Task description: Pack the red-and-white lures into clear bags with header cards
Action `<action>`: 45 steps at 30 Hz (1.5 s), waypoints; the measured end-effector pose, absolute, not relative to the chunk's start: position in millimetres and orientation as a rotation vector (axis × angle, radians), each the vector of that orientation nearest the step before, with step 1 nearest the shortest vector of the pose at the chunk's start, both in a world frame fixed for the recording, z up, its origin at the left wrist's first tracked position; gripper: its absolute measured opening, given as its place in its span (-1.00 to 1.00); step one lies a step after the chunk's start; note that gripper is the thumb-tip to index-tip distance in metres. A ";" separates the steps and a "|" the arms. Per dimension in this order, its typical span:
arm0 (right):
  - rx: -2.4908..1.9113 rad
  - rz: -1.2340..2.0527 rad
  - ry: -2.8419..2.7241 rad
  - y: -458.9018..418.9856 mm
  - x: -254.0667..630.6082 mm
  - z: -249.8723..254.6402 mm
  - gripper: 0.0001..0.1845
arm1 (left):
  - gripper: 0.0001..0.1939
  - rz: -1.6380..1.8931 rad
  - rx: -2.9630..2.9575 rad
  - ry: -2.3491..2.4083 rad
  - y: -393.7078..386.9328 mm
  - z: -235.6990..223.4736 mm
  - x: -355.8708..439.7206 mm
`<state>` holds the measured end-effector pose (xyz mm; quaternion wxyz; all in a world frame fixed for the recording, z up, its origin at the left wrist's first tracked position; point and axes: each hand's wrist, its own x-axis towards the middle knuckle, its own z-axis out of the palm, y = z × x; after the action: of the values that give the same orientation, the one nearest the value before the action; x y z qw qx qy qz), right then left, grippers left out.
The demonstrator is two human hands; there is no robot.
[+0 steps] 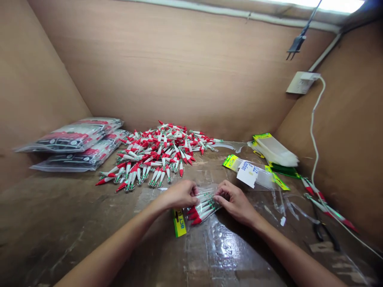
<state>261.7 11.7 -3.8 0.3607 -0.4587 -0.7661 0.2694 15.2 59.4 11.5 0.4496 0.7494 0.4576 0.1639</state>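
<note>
A clear plastic bag (208,189) with a yellow and green header card (180,224) lies on the worktop between my hands. Several red and white squid jigs (200,217) are inside it, side by side, red ends toward the card. My left hand (186,194) is closed, its fingertips pinching the bag's upper edge near the card. At the other end, by the jigs' green hook ends, my right hand (235,199) pinches the bag between thumb and fingers. A large pile of loose squid jigs (161,151) lies beyond my hands.
Filled plastic packs (74,137) are stacked at the left. Header-card bags (277,151) and a handwritten white card (247,173) lie right of centre. Farther right are loose jigs (326,205), black-handled pliers (324,233) and a white cable (313,135). A plug (297,43) hangs overhead.
</note>
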 end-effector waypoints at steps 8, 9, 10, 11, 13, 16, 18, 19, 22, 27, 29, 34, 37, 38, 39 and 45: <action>-1.217 0.455 -1.493 7.4 268.4 8.3 -0.58 | -0.75 0.652 1.470 1.040 44.0 18.4 25.4; -1.220 0.569 -1.465 8.8 267.0 3.7 -0.53 | -0.76 0.700 1.438 1.039 41.3 18.6 27.4; -1.200 0.711 -1.458 10.5 264.7 -1.5 -0.49 | -0.77 0.747 1.411 1.039 39.0 18.0 29.7; -1.160 0.862 -1.472 12.3 261.7 -6.5 -0.46 | -0.75 0.795 1.389 1.038 37.3 16.7 32.0; -1.058 1.115 -1.518 15.3 254.9 -13.6 -0.44 | -0.70 0.880 1.362 1.036 35.1 12.4 36.2; -0.988 1.248 -1.464 16.7 247.0 -13.9 -0.55 | -0.65 0.954 1.321 0.979 33.2 5.3 39.6; -0.981 1.252 -1.371 15.8 244.5 -9.2 -0.60 | -0.68 0.987 1.278 0.902 31.6 2.6 39.9; -0.966 1.266 -1.343 15.0 244.0 -6.7 -0.61 | -0.69 0.995 1.249 0.862 30.6 2.2 39.8; -0.904 1.330 -1.349 12.0 243.4 -2.0 -0.64 | -0.71 0.992 1.153 0.795 27.3 3.0 39.8; -0.919 1.315 -1.370 6.8 241.0 -4.2 -0.70 | -0.75 1.072 1.107 0.841 25.4 0.3 43.0; -0.912 1.324 -1.386 5.8 239.6 -5.3 -0.67 | -0.76 1.080 1.130 0.888 26.0 -2.1 43.8; -0.958 1.276 -1.391 6.7 239.3 -6.4 -0.67 | -0.70 1.006 1.136 0.836 24.6 2.8 41.8; -0.985 1.282 -1.400 6.9 240.6 -7.5 -0.68 | -0.54 0.996 1.072 0.742 23.4 11.7 40.0; -0.987 1.291 -1.411 6.6 240.8 -8.1 -0.68 | -0.55 1.017 1.053 0.739 23.5 14.0 39.5; -0.989 1.299 -1.422 6.2 240.7 -8.9 -0.68 | -0.59 1.039 1.040 0.750 23.8 15.8 38.9; -1.022 1.356 -1.533 3.9 238.7 -15.3 -0.69 | -0.60 1.103 1.058 0.825 25.9 15.9 35.0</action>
<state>238.7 3.9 -15.3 0.4140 -0.4066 -0.6101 0.5395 35.0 25.9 15.9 0.6462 0.4648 0.3625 0.4847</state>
